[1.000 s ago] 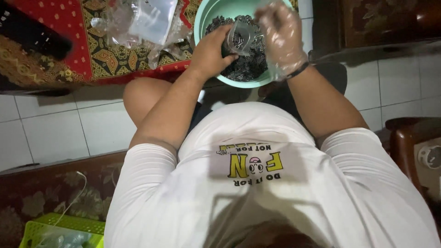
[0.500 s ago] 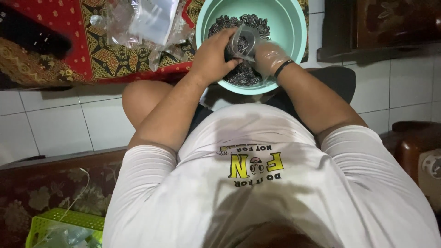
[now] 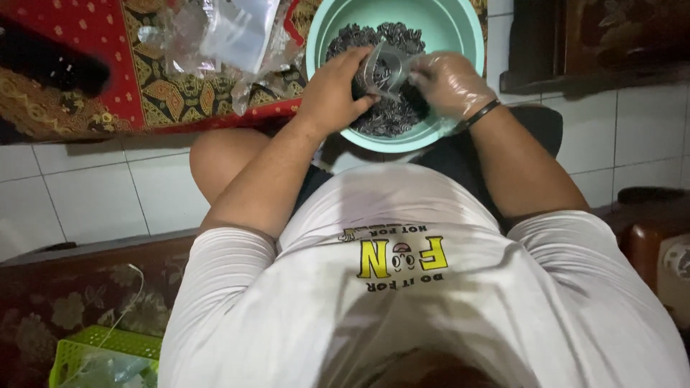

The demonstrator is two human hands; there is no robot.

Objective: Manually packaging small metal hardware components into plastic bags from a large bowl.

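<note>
Two hands are busy over the mint-green basin at the top centre of the frame. The left hand is bare and curled firmly around a small clear plastic pouch, gripping it low down with the mouth turned toward the other hand. The right hand wears a thin transparent glove, its fingers bunched loosely at the pouch's open edge — whether they pinch the film itself or a few of the dark striped seeds I cannot tell. The pouch sits directly above the seed heap, inside the basin's rim.

That pouch looks feather-light and floppy, slick too — it will buckle if held by one wall only, so the sensible hold is around the body with the lip kept spread. The seeds look small, dry and loose, apt to slide off a gloved palm.

Upper left, a pile of empty clear bags lies on a red patterned cloth. White floor tiles run beneath the knee, and a lime-green basket peeks in at the lower left.
</note>
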